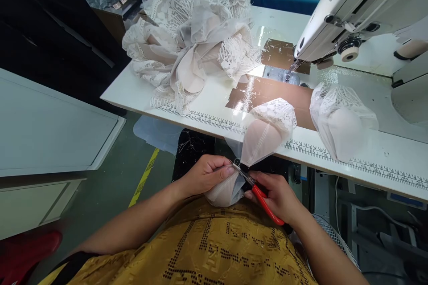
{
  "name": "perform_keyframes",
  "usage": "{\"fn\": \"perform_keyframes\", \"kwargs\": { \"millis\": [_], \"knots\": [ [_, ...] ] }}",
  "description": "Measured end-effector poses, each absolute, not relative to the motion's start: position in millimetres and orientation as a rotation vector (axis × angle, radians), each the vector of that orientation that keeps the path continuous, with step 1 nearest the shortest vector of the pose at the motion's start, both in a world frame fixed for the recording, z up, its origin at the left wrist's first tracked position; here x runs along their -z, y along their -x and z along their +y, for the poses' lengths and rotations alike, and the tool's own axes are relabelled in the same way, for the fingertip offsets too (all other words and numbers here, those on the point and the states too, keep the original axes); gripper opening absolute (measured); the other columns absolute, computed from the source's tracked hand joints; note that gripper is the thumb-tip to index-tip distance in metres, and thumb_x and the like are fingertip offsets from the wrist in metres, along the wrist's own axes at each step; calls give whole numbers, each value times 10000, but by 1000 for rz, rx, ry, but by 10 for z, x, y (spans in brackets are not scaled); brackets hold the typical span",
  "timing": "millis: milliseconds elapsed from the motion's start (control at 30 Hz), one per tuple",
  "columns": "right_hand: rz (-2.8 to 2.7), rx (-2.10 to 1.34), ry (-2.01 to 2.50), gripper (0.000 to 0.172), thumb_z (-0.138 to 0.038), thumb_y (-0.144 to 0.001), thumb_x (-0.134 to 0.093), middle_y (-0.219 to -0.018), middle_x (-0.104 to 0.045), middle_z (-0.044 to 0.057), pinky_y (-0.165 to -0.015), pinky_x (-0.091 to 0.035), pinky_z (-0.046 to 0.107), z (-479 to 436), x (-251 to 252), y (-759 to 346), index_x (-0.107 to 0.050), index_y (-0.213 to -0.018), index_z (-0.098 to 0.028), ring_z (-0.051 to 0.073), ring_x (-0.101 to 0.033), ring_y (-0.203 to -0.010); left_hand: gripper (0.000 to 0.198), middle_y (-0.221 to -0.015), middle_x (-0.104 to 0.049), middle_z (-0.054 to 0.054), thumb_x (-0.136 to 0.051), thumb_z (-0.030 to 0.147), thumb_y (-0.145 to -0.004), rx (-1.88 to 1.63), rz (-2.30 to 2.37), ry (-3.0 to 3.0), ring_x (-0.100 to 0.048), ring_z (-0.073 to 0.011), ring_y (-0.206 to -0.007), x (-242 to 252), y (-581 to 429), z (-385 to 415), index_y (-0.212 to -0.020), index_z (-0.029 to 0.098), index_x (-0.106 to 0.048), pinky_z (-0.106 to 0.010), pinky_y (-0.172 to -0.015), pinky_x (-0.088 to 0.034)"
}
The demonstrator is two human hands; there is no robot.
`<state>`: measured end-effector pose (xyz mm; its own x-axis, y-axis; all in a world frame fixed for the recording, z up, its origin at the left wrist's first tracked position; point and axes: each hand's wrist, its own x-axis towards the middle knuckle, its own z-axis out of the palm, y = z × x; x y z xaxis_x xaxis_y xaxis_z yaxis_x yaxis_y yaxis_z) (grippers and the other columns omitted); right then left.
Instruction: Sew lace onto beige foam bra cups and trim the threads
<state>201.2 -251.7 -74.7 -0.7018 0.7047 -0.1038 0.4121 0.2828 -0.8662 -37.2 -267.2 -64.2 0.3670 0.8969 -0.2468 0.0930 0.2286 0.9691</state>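
Close to my body, my left hand (pixel 210 173) pinches the tip of a pale padded bra cup (pixel 224 192) covered in sheer mesh. My right hand (pixel 276 193) grips red-handled scissors (pixel 265 205); their blades reach to the pinched tip, where thin threads stick out. Just beyond, a second mesh-covered cup (pixel 260 138) with white lace hangs over the table's front edge, its point almost touching the first. Whether the two cups are joined by thread I cannot tell.
A white sewing machine (pixel 337 22) stands at the back right of the white table (pixel 214 102), which has a printed ruler along its front edge. Another lace cup (pixel 346 131) lies to the right. A heap of lace pieces (pixel 200 31) covers the left end.
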Motion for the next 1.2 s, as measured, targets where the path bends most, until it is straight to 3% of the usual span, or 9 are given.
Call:
{"fn": "perform_keyframes", "kwargs": {
  "millis": [233,433,967,1200],
  "knots": [
    [-2264,-1432,998,498,-498,-785,-694,-897,-661,45,-670,-443,248,-2469,637,-1998,-591,-1151,-176,177,-587,-748,360,-673,-581,-14,-569,446,-887,-753,1087,-1210,-461,-96,-588,621,369,-2660,-806,107,-662,-196,-539,-358],
    [-2297,-1431,987,546,-538,-744,-725,-859,-627,25,-646,-416,243,-2462,618,-1993,-585,-1137,-186,175,-557,-733,387,-730,-624,-43,-572,471,-876,-763,1081,-1244,-503,-112,-623,637,376,-2656,-817,99,-661,-204,-565,-385],
    [-2278,-1353,992,293,-449,-836,-659,-674,-544,-25,-539,-324,208,-2490,790,-2017,-598,-914,-174,113,-450,-573,311,-690,-610,-25,-559,357,-909,-771,1065,-1251,-485,-89,-605,624,340,-2649,-839,79,-681,-184,-557,-377],
    [-2200,-1229,976,245,-396,-845,-656,-637,-533,-39,-522,-345,201,-2522,893,-2030,-596,-949,-182,106,-446,-538,246,-769,-675,-31,-576,319,-910,-804,1055,-1200,-566,-97,-670,642,331,-2644,-889,110,-704,-177,-623,-434]
  ]
}}
